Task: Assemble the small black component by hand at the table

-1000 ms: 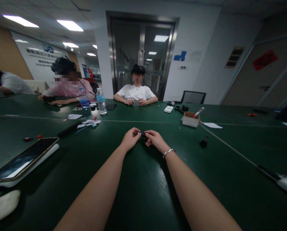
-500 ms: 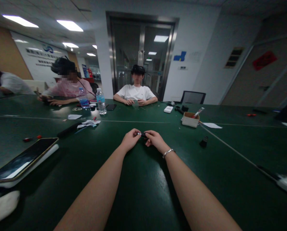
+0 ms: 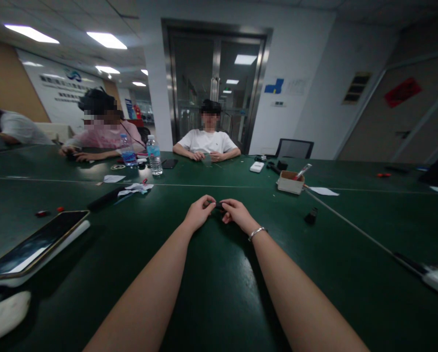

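Note:
A small dark, slim object [image 3: 218, 206] is held level just above the green table [image 3: 219, 293], spanning the gap between my two hands. My left hand [image 3: 198, 214] pinches its left end with thumb and forefinger. At its right end, my right hand [image 3: 238, 215] has a thumb-and-finger grip, with the other fingers curled under. Most of the object is covered by fingers, so its kind cannot be made out. A silver bangle [image 3: 257, 233] circles my right wrist. To the right of that hand stands a small black piece [image 3: 310, 216].
A phone [image 3: 35, 244] lies on a white box at left, with a white mouse-like object [image 3: 6, 315] nearer. Crumpled paper [image 3: 136, 188], water bottles [image 3: 154, 155] and a small box [image 3: 291, 182] holding a pen lie farther off. A person [image 3: 208, 142] sits opposite; others sit at left.
A pale, shiny section at the object's left end showed between my fingers before; now only dark surface shows there. My hands have stayed almost in place.

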Demonstrator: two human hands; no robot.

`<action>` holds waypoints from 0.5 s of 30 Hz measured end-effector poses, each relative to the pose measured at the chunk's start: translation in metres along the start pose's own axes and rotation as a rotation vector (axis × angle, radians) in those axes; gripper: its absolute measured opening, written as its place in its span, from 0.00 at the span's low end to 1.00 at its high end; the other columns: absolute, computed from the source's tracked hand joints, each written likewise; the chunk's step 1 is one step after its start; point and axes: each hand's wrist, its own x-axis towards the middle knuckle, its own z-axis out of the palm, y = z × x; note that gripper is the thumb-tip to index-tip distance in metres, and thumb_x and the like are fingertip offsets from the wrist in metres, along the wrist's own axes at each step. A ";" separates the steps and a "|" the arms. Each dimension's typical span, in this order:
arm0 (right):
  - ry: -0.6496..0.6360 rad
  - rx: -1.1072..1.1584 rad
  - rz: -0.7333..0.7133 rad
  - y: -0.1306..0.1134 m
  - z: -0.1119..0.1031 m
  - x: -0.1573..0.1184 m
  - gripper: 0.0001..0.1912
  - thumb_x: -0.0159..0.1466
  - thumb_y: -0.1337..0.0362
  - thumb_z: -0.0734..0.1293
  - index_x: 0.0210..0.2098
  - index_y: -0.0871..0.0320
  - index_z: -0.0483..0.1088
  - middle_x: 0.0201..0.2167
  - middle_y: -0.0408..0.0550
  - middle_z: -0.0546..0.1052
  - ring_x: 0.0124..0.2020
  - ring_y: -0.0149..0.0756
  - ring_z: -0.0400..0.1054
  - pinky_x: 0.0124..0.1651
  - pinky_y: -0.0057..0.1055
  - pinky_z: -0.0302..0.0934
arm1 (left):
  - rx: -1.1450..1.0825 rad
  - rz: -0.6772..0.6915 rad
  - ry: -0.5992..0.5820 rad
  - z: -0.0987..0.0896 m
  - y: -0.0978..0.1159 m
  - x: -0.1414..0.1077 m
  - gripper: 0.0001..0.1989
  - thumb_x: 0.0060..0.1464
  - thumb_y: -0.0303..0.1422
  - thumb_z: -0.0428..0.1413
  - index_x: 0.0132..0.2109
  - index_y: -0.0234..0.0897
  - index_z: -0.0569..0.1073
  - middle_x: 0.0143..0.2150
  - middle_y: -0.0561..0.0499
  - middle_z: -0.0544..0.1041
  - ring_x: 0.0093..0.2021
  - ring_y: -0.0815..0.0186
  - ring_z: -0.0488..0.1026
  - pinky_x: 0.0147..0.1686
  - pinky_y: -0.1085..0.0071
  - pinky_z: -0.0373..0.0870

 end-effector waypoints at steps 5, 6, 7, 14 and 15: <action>-0.003 -0.007 -0.005 0.000 0.000 0.000 0.08 0.65 0.71 0.61 0.43 0.64 0.67 0.24 0.43 0.72 0.15 0.25 0.68 0.17 0.20 0.63 | 0.014 -0.010 0.008 0.000 -0.001 0.001 0.11 0.51 0.39 0.55 0.40 0.40 0.73 0.28 0.55 0.71 0.28 0.70 0.69 0.31 0.73 0.65; -0.003 -0.006 -0.009 0.000 0.000 0.000 0.08 0.65 0.71 0.61 0.44 0.64 0.66 0.24 0.43 0.72 0.15 0.25 0.68 0.17 0.20 0.63 | 0.018 -0.006 0.011 0.000 -0.002 0.001 0.11 0.51 0.39 0.55 0.40 0.40 0.73 0.29 0.54 0.71 0.28 0.70 0.69 0.31 0.73 0.65; -0.004 -0.004 -0.010 0.000 -0.001 0.000 0.08 0.65 0.71 0.61 0.44 0.64 0.66 0.25 0.43 0.72 0.15 0.25 0.68 0.17 0.20 0.63 | 0.019 -0.002 0.014 0.000 -0.002 0.001 0.11 0.50 0.38 0.56 0.40 0.39 0.73 0.29 0.54 0.71 0.29 0.70 0.68 0.31 0.73 0.65; -0.002 0.007 -0.013 0.001 0.000 0.000 0.07 0.65 0.71 0.61 0.42 0.63 0.66 0.25 0.43 0.73 0.15 0.24 0.68 0.17 0.20 0.63 | 0.035 0.005 0.002 0.001 -0.006 0.003 0.12 0.50 0.37 0.56 0.41 0.38 0.74 0.31 0.52 0.73 0.29 0.70 0.68 0.32 0.73 0.65; -0.001 0.007 -0.013 0.001 0.000 0.000 0.06 0.65 0.71 0.61 0.42 0.63 0.66 0.24 0.43 0.72 0.15 0.24 0.68 0.17 0.20 0.63 | 0.040 0.004 0.004 0.001 -0.006 0.003 0.12 0.50 0.36 0.56 0.41 0.38 0.74 0.31 0.52 0.73 0.30 0.70 0.69 0.32 0.73 0.65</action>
